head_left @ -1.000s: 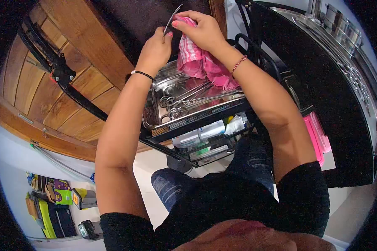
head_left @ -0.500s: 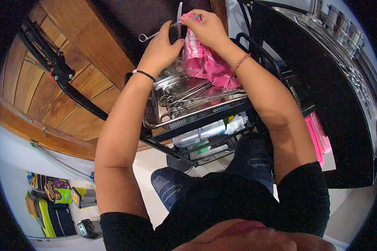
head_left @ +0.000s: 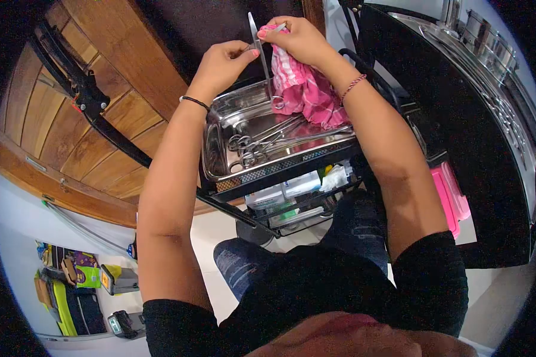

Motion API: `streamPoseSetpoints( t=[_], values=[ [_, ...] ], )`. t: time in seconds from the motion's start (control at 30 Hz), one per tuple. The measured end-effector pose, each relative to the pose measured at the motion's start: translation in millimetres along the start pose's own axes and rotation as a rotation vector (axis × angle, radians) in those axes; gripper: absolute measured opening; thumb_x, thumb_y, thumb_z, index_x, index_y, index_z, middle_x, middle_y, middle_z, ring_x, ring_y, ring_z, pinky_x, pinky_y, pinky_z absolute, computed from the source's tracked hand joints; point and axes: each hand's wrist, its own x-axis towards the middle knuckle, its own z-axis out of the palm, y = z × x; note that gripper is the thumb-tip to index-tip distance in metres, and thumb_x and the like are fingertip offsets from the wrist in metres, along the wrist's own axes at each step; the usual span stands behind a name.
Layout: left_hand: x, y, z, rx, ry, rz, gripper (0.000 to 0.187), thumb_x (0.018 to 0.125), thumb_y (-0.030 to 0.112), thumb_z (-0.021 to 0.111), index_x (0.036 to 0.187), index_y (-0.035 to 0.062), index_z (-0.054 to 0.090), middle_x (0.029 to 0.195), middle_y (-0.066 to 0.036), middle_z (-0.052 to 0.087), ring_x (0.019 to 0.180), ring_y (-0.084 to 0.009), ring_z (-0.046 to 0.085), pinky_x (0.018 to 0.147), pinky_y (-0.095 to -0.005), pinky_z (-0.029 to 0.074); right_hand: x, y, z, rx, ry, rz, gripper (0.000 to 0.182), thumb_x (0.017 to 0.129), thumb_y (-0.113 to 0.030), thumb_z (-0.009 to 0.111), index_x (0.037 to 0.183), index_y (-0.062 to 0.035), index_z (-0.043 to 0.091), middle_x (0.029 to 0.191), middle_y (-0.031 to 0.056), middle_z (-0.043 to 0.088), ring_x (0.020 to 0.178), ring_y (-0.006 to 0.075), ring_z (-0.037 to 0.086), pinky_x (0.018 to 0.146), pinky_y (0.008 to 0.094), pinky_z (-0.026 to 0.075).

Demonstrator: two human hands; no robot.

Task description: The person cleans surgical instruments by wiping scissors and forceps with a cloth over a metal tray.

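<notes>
An opened scissor-like metal instrument (head_left: 262, 53) hangs between my hands above the steel tray. One arm of it points up, and a ring handle shows at its lower end beside the cloth. My left hand (head_left: 221, 66) pinches the other arm near its end. Closed round the pink-and-white checked cloth (head_left: 312, 95), my right hand (head_left: 296, 41) also grips the instrument's other end, whose tip pokes out above the fingers. The cloth drapes down over the right part of the steel tray (head_left: 214, 152). Several ring-handled instruments (head_left: 250, 152) lie in the tray.
The tray sits on a black trolley (head_left: 226, 195) with packages on its lower shelf (head_left: 304, 185). On the right, a black surface (head_left: 476, 196) bears a long metal tray of instruments and steel containers (head_left: 488, 44). A pink box (head_left: 449, 196) is nearby. Wooden panelling (head_left: 110, 119) stands left.
The instrument has turned, its ring handle swinging from the left side down beside the cloth. My left hand has shifted slightly left and down, its fingers now pinched. The cloth has moved slightly right.
</notes>
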Motion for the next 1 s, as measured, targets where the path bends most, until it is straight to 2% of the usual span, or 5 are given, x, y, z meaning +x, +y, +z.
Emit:
streamPoseSetpoints(
  t=[0.1, 0.47, 0.6, 0.77, 1.0],
  values=[
    [-1, 4, -3, -0.439, -0.186, -0.176, 0.027, 0.079, 0.027, 0.063, 0.085, 0.0007, 0.068, 0.058, -0.002, 0.055, 0.054, -0.0119, 0.047, 0.053, -0.0227, 0.039, -2, -2, -2, 0.023, -0.034, -0.039, 0.03, 0.077, -0.033, 0.064, 0.083, -0.0041, 0.067, 0.062, 0.0034, 0.059, 0.049, 0.0102, 0.044, 0.047, 0.0221, 0.038],
    [3, -2, -6, -0.441, -0.203, -0.273, 0.023, 0.08, 0.026, 0.063, 0.079, 0.0032, 0.068, 0.056, 0.003, 0.047, 0.047, -0.0049, 0.033, 0.043, -0.0184, 0.023, 1, -2, -8, 0.086, -0.011, 0.129, 0.018, 0.08, -0.024, 0.063, 0.086, -0.007, 0.064, 0.068, -0.0034, 0.058, 0.056, 0.0052, 0.045, 0.053, 0.0164, 0.036],
    [3, -6, -6, -0.471, -0.091, -0.271, 0.023, 0.081, 0.026, 0.061, 0.075, 0.0045, 0.067, 0.055, 0.003, 0.048, 0.044, -0.0048, 0.032, 0.041, -0.0189, 0.022, 20, 13, -15, 0.099, 0.366, -0.076, 0.022, 0.089, -0.018, 0.049, 0.089, 0.0013, 0.059, 0.075, 0.0035, 0.059, 0.061, 0.0152, 0.052, 0.059, 0.0207, 0.041],
    [5, -6, -6, -0.567, -0.11, -0.351, 0.023, 0.082, 0.026, 0.06, 0.073, 0.0063, 0.065, 0.055, 0.002, 0.05, 0.042, -0.0044, 0.032, 0.039, -0.0185, 0.021, -2, -12, 9, 0.059, 0.291, -0.296, 0.015, 0.08, -0.022, 0.062, 0.087, -0.0089, 0.063, 0.07, -0.0036, 0.061, 0.055, 0.0073, 0.048, 0.053, 0.0186, 0.038],
    [3, -1, -12, -0.676, -0.214, -0.368, 0.021, 0.082, 0.025, 0.059, 0.072, 0.0078, 0.063, 0.057, 0.001, 0.052, 0.042, -0.0037, 0.033, 0.039, -0.0169, 0.021, -12, -21, 11, -0.263, 0.199, -0.307, 0.014, 0.08, -0.02, 0.062, 0.089, -0.0099, 0.062, 0.068, -0.0014, 0.062, 0.052, 0.0115, 0.051, 0.051, 0.0224, 0.041]
  ],
)
